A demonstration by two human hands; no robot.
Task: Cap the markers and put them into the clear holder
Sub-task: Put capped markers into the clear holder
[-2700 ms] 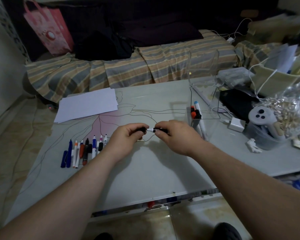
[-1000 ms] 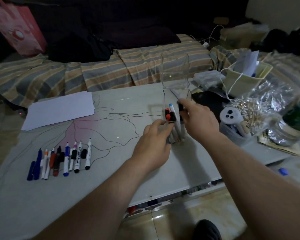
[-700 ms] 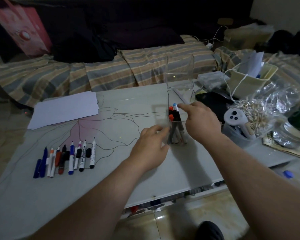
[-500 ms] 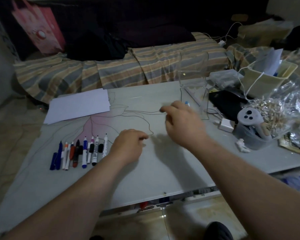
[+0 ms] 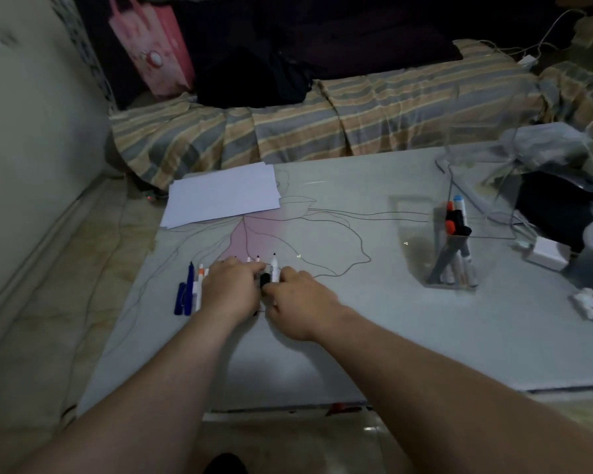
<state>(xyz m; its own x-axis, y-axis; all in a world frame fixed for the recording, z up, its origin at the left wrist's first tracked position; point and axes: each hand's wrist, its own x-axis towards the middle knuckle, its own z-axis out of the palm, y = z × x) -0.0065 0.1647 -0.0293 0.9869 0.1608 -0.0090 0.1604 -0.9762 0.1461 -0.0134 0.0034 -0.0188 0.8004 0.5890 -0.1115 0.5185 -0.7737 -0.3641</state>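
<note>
Head view: both hands meet at the marker row [image 5: 199, 285] — long axes pointing away from the person. Left hand [image 5: 231, 289] covers the middle, fingers curled, hold unclear; right hand [image 5: 297, 299] pinches at a black cap [image 5: 264, 280] beside the white marker [image 5: 274, 268] — holder [image 5: 454, 248] well off right.

Both bare forearms reached forward from the bottom of the view, converging toward the middle of the worktop. The left hand [image 5: 231, 289] lay palm down, knuckles up, its fingers [image 5: 254, 268] stretched forward and slightly bent. The right hand [image 5: 300, 304] sat just beside it, also palm down, wrist angled inward toward the left, its fingers [image 5: 285, 273] curled at the tips close to the left hand's. The two hands nearly touched at the fingertips. Whether either hand gripped anything could not be told, since the fingertips were hidden.
</note>
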